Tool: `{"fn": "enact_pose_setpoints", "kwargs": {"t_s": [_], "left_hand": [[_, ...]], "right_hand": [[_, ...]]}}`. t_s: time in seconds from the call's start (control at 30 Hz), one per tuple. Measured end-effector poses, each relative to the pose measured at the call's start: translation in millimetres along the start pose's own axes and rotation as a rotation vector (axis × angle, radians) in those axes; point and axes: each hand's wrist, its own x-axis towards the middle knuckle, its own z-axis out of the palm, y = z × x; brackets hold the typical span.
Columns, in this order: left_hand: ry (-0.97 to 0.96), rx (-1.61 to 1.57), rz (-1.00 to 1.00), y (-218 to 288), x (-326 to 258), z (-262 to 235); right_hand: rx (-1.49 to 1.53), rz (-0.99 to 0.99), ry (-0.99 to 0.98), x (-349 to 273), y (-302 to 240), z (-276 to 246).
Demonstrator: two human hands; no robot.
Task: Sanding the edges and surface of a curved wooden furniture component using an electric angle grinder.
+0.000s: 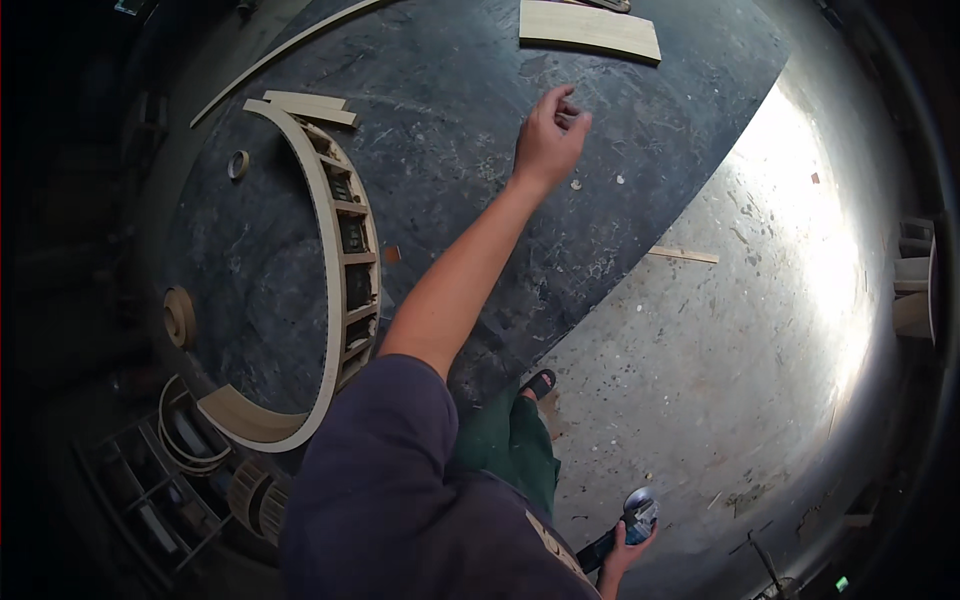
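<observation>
My left hand (552, 140) reaches out over the dark table top, fingers loosely bent, the thumb standing apart from them, with nothing in its grasp. Beyond it, near the table's far edge, lies a pale wooden board (590, 32). Down at my right side, my right hand (633, 552) is wrapped round an angle grinder (640, 512) with a round disc, held low above the floor. To the left of my left arm, a curved wooden frame (333, 260) with short cross ribs sits on the table; my sleeve and arm hide part of its near side.
Short wooden slats (310, 105) and a long curved strip (290, 50) lie at the far left. A tape roll (238, 165) and a coil of thin strip (179, 318) lie nearby. A rack (150, 490) stands lower left; a stick (684, 255) lies on the floor.
</observation>
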Motion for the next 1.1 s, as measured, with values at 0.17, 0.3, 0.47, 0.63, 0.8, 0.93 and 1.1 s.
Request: {"fn": "enact_pose_setpoints", "kwargs": {"t_s": [0.17, 0.3, 0.47, 0.63, 0.8, 0.93, 1.1], "left_hand": [[0.344, 0.76, 0.117, 32.5, -204.0, -209.5], [0.267, 1.034, -0.545, 46.0, -272.7, -328.1], [0.008, 0.779, -0.812, -0.4, -286.1, -354.3], [0.061, 0.759, -0.557, 23.6, -310.1, -359.2], [-0.045, 0.731, -0.581, 73.5, -377.8, -318.6], [-0.158, 0.747, -0.55, 80.1, -443.8, -280.3], [-0.269, 0.807, -0.574, 81.5, -508.3, -263.9]], "right_hand": [[-0.025, -0.079, -0.069, 37.5, -51.7, 23.2], [-0.06, -0.211, -0.156, 65.1, -48.7, 30.9], [-0.049, -0.328, -0.266, 86.2, -46.2, 50.3], [0.002, -0.361, -0.295, 84.9, -33.9, 40.4], [0.005, -0.358, -0.302, 90.2, -12.4, 27.5], [0.042, -0.322, -0.315, 91.9, -13.9, 19.2], [0.036, -0.362, -0.345, 94.2, -24.7, 6.3]]}}
